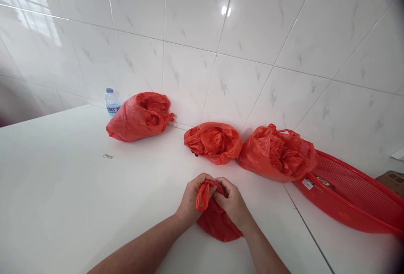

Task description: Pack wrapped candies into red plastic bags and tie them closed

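Both of my hands meet at the gathered top of a red plastic bag [221,225] on the white table. My left hand [193,198] is closed round the bunched plastic, and a loop of the bag's handle hangs over its fingers. Pressed against the same gathered part, the fingers of my right hand [232,202] pinch the plastic. The bag's lower body bulges out below and between my wrists; its contents are hidden. Just beyond my hands lies another red bag [216,141], open at the top with crumpled red plastic inside.
Along the tiled wall stand a full red bag [139,118] at left and another red bag [277,154] at right, touching a red plastic basket [356,198]. Behind the left bag is a water bottle [112,103]. A small scrap [107,156] lies on the white table [63,190].
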The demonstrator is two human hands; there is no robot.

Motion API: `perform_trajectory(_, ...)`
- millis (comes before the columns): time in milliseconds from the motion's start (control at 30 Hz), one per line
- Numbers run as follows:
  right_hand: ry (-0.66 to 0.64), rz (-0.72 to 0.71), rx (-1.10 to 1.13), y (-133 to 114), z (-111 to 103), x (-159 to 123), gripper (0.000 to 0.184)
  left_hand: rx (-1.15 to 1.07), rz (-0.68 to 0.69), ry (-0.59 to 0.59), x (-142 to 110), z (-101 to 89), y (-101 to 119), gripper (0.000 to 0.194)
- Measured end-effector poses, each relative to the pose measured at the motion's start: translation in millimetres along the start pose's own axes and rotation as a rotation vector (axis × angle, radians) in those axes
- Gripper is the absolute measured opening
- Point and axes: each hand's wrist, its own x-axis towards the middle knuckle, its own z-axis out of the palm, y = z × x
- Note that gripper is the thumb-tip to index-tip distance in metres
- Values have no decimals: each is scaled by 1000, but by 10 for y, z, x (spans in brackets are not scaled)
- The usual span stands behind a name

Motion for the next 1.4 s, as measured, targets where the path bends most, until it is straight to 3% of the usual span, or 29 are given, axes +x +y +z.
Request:
perform_trajectory(100,-140,11,126,-63,-70,-23,38,-15,-2,38,9,-13,-31,15)
perform_trajectory(200,-149,21,127,-87,-89,-27,41,-24,-1,47,10,-12,-35,15)
perform_trajectory(367,0,57,25,19,-49,22,30,44,41,-13,-29,42,-5,15)
perform_trajectory(600,239,83,67,213,-43,83,25,218,159,-98,-75,118,-63,15)
perform_trajectory(767,75,12,56,64,-40,23,22,204,109,-56,-49,75,-67,33)
perform_trajectory(1033,-147,76,366,-12,-96,-18,39,51,26,68,-11,-12,-44,15)
perform_trajectory(1233,-148,57,314,22,-105,-2,42,25,12,63,-4,-4,-57,13)
perform_trajectory(1400,-45,85,252,73,-87,27,33,25,27,2,-28,32,-26,15)
